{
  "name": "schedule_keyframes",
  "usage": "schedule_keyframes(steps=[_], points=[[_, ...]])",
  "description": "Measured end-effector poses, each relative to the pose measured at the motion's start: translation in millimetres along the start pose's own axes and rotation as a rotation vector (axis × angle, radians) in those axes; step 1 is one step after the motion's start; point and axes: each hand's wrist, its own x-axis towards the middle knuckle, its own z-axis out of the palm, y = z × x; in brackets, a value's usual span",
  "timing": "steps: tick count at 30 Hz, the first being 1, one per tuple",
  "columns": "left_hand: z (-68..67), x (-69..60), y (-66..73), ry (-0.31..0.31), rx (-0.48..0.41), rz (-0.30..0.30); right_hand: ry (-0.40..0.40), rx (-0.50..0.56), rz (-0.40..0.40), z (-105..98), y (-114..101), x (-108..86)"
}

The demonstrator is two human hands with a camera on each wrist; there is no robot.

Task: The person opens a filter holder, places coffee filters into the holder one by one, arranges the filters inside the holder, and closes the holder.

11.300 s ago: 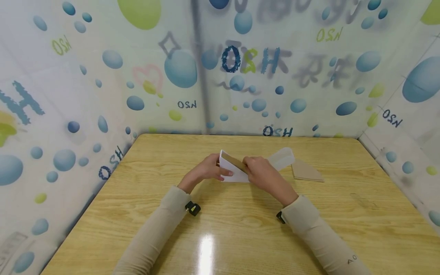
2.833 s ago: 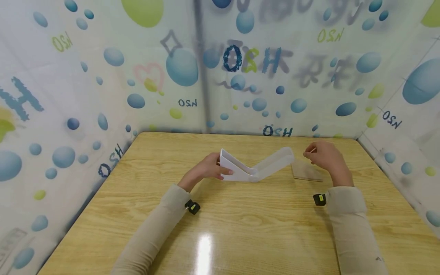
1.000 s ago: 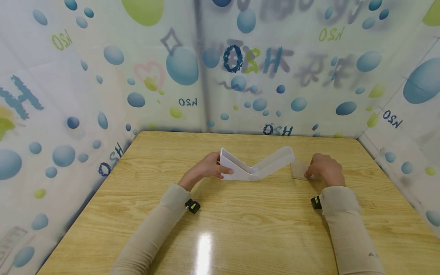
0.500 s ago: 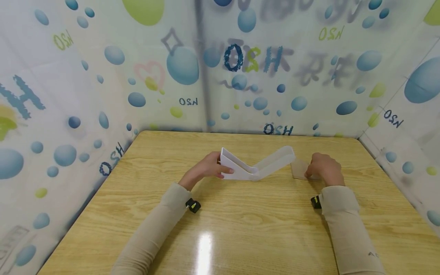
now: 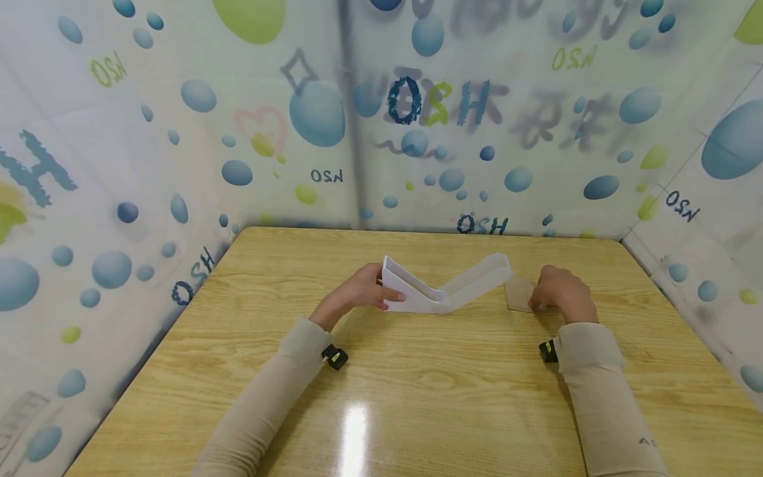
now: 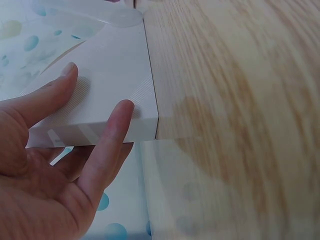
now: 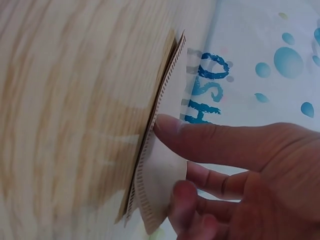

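Tan papers, crimped along one edge, lie on the table, far side, right of centre. Right grip over their right part: thumb at the crimped edge, fingers at the opposite edge, pinching at least the top sheet. Just left of the papers, a translucent flap, slanting up to the right, joined to an open white box. Left grip clasps the box by its left end. Beige sleeves on both arms. Far side: bubble-printed sheet.
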Motion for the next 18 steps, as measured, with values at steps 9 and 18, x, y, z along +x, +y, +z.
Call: schedule_keyframes(steps=[9, 18], points=[[0.1, -0.7, 0.1, 0.002, 0.007, -0.002, -0.023, 0.059, -0.041, 1.0, 6.1, 5.2], [0.1, -2.5, 0.9, 0.002, 0.004, -0.005, -0.015, -0.009, -0.067, 0.6, 14.3, 8.6]])
